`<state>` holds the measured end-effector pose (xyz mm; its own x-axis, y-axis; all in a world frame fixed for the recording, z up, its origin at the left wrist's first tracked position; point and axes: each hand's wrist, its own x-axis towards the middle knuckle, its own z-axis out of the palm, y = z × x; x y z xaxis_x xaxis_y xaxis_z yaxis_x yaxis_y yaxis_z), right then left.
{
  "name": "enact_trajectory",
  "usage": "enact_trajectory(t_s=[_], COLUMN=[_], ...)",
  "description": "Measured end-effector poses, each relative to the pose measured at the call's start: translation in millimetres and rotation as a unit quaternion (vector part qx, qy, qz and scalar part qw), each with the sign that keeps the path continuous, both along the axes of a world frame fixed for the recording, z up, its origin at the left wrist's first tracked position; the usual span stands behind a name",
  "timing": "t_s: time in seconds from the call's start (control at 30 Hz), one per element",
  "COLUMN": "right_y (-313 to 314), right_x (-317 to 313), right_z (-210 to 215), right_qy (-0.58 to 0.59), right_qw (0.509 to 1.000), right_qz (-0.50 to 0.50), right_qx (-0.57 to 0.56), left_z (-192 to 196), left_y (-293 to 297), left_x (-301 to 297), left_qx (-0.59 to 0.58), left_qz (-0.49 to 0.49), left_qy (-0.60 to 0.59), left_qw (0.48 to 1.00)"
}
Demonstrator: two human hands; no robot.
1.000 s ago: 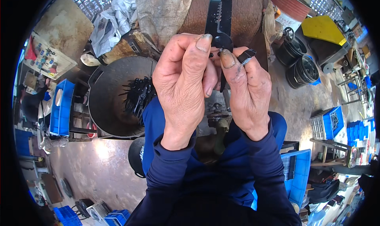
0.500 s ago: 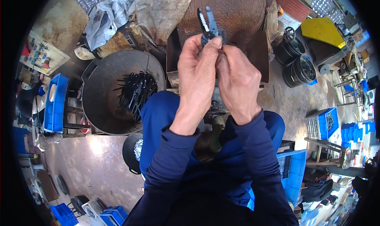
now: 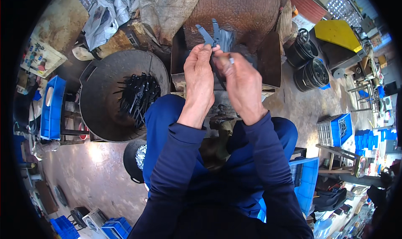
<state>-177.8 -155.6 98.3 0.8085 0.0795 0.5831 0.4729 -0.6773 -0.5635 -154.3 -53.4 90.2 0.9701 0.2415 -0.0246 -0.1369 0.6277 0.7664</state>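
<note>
Pliers (image 3: 205, 35), any markings unreadable, are pinched in the left hand (image 3: 198, 75); whether the blurred right hand (image 3: 245, 85) pinches, I cannot tell.

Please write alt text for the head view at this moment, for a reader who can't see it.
A person's left hand pinches a dark plier-like tool, its jaws spread, with the blurred right hand close beside it. To the left, a wide round basin holds a heap of black pieces.

One head-worn fisheye view looks down from close above — over the left hand (image 3: 199, 75) and the right hand (image 3: 244, 85).
</note>
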Motion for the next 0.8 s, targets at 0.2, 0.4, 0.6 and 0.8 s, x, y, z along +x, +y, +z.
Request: enact_trajectory(t_s=[0.2,0.4,0.6,0.8], right_y=[-13.5,-16.9,-67.7,-107.4], right_x=[10.8,20.4,27.8,0.3], right_z=[8.3,-8.1,0.3,-17.1], right_qy=[0.223,0.219,0.209,0.259], right_qw=[0.869,0.871,0.805,0.751], right_qz=[0.039,0.035,0.041,0.106], right_qx=[0.44,0.438,0.553,0.598], left_z=[1.1,-16.3,-1.0,23.5], left_y=[0.1,-28.3,-34.3,14.2], left_x=[-10.9,-12.2,-31.5,-24.3], left_qx=[0.097,0.443,0.413,0.447], left_qz=[-0.036,0.173,0.097,0.104], left_qy=[-0.038,-0.257,-0.259,-0.26], left_qw=[0.994,0.841,0.868,0.85])
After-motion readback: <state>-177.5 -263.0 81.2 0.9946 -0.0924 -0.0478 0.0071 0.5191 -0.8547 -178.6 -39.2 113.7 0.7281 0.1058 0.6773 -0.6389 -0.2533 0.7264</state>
